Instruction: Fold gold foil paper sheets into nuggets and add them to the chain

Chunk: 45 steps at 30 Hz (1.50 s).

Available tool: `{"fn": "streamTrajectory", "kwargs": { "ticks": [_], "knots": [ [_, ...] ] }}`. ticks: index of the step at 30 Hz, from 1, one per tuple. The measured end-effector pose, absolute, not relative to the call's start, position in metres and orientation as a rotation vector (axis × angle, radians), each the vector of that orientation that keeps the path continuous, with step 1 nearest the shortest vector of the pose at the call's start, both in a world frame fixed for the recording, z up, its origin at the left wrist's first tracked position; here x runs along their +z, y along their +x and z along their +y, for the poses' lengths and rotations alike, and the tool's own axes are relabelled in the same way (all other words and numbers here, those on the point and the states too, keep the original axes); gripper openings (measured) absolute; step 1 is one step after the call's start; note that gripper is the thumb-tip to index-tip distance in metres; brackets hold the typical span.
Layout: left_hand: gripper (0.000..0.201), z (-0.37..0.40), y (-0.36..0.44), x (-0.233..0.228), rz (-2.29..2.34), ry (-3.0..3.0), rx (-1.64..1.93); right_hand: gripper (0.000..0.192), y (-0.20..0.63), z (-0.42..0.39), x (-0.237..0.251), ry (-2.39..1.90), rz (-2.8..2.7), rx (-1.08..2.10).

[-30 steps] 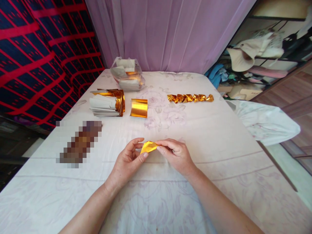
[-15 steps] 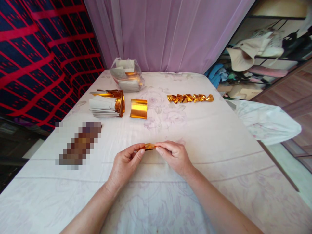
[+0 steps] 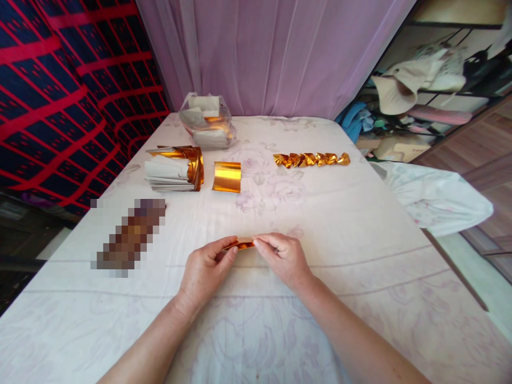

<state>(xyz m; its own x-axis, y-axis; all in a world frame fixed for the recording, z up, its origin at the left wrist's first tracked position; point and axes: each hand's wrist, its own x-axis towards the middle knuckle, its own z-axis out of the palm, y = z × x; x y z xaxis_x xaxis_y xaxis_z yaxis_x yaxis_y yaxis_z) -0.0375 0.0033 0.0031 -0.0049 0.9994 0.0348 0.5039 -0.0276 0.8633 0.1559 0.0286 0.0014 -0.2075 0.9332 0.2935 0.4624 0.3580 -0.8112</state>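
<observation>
The gold foil piece [image 3: 241,245] was pinched flat between your two hands, just above the desk [image 3: 360,224] near its front middle. Your left hand [image 3: 206,269] had its grip closed on the left end of the foil and your right hand [image 3: 282,257] had its grip closed on the right end, thumbs and forefingers nearly meeting over it. It looked folded down to a thin strip by then, so I'd guess you were midway through shaping that one (hard to see the creases, your fingers covered most of it).

As for progress: a row of finished gold twists [image 3: 311,159] lay lined up further back on the right, touching end to end, so several were already done. Plenty seemed left, though. A curled gold sheet [image 3: 227,176] sat on its own at the back left, just beside a stack of white-backed foil sheets [image 3: 174,169], and behind those a clear plastic bag [image 3: 207,121] held more. A blurred-out brown thing [image 3: 130,234] lay on the left side, well apart from your hands. The whole surface was covered in a pale floral cloth.
</observation>
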Motion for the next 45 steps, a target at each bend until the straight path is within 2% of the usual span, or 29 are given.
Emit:
{"fn": "streamTrajectory", "kwargs": {
  "ticks": [6,17,27,45],
  "knots": [
    [0.028,0.004,-0.039,0.005,1.634,1.652,0.915,0.018,0.156,0.029,0.002,-1.163,-1.922,0.702],
    [0.03,0.003,-0.042,0.0,1.729,1.793,0.889,0.022,0.152,0.025,-0.003,-1.137,-1.982,0.536],
    [0.026,0.003,-0.039,0.003,1.722,1.772,0.943,0.025,0.15,0.023,-0.001,-1.21,-1.94,0.547],
    [0.025,0.004,-0.041,-0.004,1.717,1.952,0.88,0.023,0.151,0.024,-0.008,-1.159,-2.048,0.387]
  ]
}}
